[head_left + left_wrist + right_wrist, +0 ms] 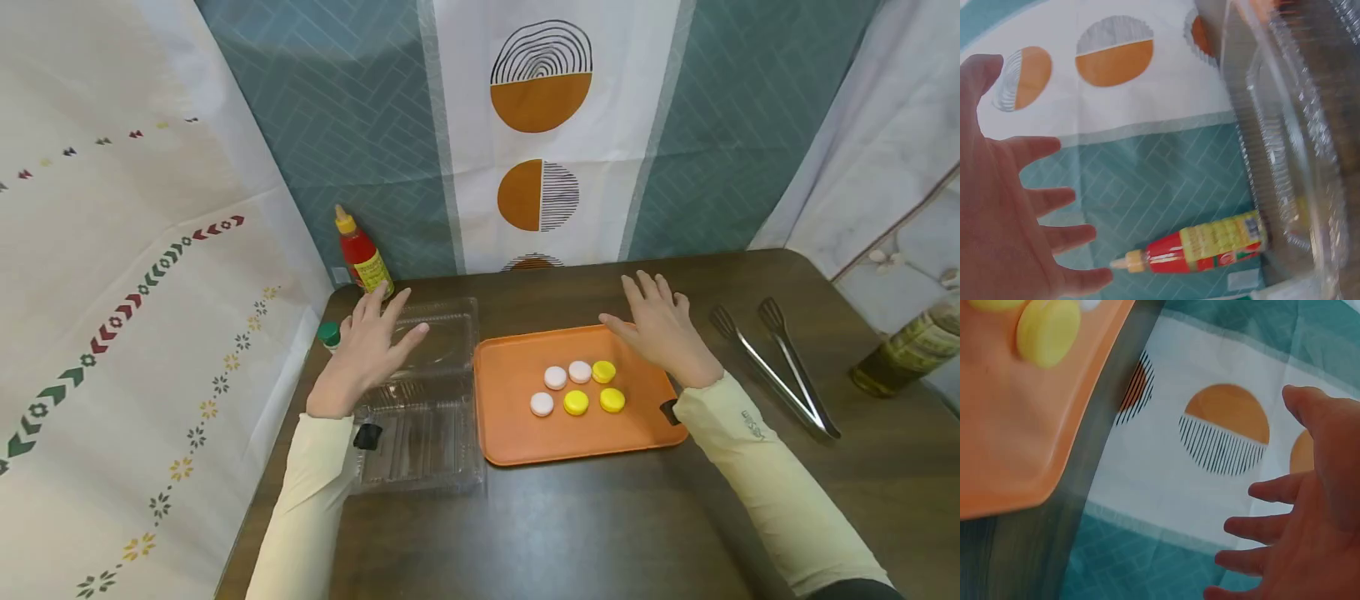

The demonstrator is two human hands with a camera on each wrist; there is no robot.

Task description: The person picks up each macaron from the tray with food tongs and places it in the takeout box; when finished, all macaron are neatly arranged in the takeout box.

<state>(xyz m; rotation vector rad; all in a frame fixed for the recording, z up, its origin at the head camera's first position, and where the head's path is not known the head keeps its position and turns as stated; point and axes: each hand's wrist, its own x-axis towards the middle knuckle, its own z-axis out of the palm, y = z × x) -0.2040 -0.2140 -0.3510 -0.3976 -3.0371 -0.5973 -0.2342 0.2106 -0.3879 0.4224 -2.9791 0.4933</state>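
My left hand [365,350] hovers with spread fingers above a clear plastic clamshell container [420,442], its lid raised at the back. Over the far right part of an orange tray [510,442] is my right hand [663,333], fingers spread, holding nothing. On the tray sit several macarons: a white macaron [542,404] and others like it, plus a yellow macaron [576,402] and more of that colour. In the left wrist view the left palm [1004,212] shows bare; in the right wrist view the right palm [1316,531] is bare too.
Metal tongs [795,367] with whisk-like ends lie right of the tray. A red sauce bottle [365,254] and a green-capped bottle [329,335] stand at the left. An oil bottle [911,346] is at the right edge. Patterned cloth [360,125] hangs behind the table.
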